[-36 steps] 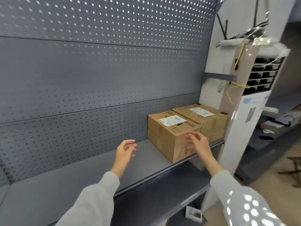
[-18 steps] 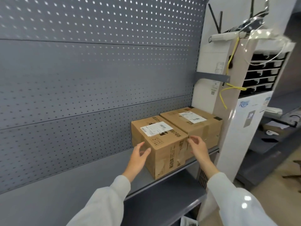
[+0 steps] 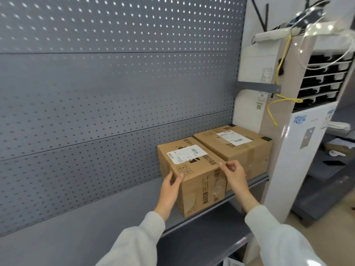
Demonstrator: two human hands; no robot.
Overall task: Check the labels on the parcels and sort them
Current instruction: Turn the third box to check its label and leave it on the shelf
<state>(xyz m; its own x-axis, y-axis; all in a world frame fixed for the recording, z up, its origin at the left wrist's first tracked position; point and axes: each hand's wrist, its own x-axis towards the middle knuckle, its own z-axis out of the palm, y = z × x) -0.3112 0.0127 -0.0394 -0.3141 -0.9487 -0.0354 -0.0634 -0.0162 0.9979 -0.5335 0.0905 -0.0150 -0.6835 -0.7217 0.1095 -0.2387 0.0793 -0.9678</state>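
Two brown cardboard parcels stand side by side on a grey metal shelf (image 3: 80,214). The near parcel (image 3: 194,169) carries a white label (image 3: 185,153) on top. My left hand (image 3: 171,186) grips its front left corner, thumb on the top edge and fingers along the left side. At the parcel's upper right corner is my right hand (image 3: 233,173), fingers curled against the edge. The far parcel (image 3: 236,146), also topped with a white label (image 3: 233,138), touches the near one on its right.
A grey perforated back panel (image 3: 115,83) rises behind the shelf. A lower shelf (image 3: 201,240) sits below. A tall white air conditioner (image 3: 299,131) with yellow cables stands right of the parcels. Further shelves with small items lie at far right.
Both hands have closed in on the near parcel: the left hand went from hovering over the shelf to gripping the left corner, the right hand settled on the upper right corner.
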